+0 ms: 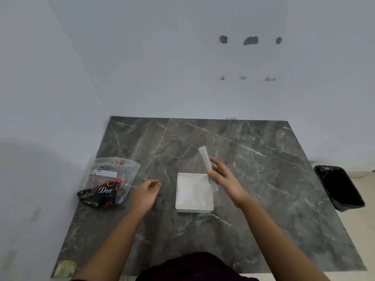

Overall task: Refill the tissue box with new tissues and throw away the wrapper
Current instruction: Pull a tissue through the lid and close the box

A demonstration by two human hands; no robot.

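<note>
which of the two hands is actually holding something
The right hand: its fingers grip a thin clear lid tilted above the white tissue box. The left hand is empty.

Right hand [220,175] gripping lid [207,165], tissue box [193,192] open

Lid [207,166] in right hand [224,177] motion-blurred (shape unclear); small print on tissue pack [107,182] unreadable; both forearms cut by near edge.

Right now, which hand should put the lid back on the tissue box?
The right hand. It already holds the clear lid tilted over the open white box, while the left hand is empty, off beside the wrapper.
</note>
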